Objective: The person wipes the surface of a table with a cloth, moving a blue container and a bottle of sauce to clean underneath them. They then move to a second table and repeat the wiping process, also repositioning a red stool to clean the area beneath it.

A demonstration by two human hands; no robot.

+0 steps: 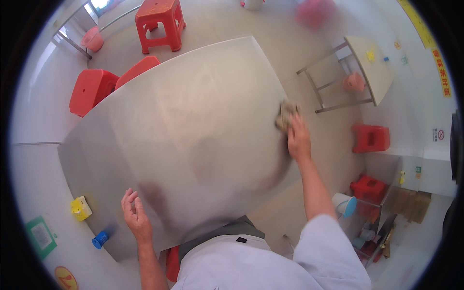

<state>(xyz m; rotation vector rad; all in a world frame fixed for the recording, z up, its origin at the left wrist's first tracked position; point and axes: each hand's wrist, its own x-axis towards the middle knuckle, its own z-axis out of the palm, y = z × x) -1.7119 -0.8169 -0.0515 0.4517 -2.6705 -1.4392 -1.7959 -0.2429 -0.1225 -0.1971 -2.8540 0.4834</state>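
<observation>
Before me stretches a metal-topped table [170,108] with a smooth, dully shining surface. At its right edge my right hand [300,139] grips a crumpled tan-grey cloth [287,114], part of which reaches past the edge. My left hand [137,216] is raised over the near left part of the table, holding nothing, its fingers loosely bent. To its left, against the wall, lie a yellow and white tissue pack [81,208] and a small blue container [100,239].
Red plastic stools stand beyond the table [159,25] and at its far left side [92,90]. Another light-topped table [373,69] is at the right wall. A white bucket with a blue lid [344,204] is near my right elbow, beside a metal shelf unit [384,203].
</observation>
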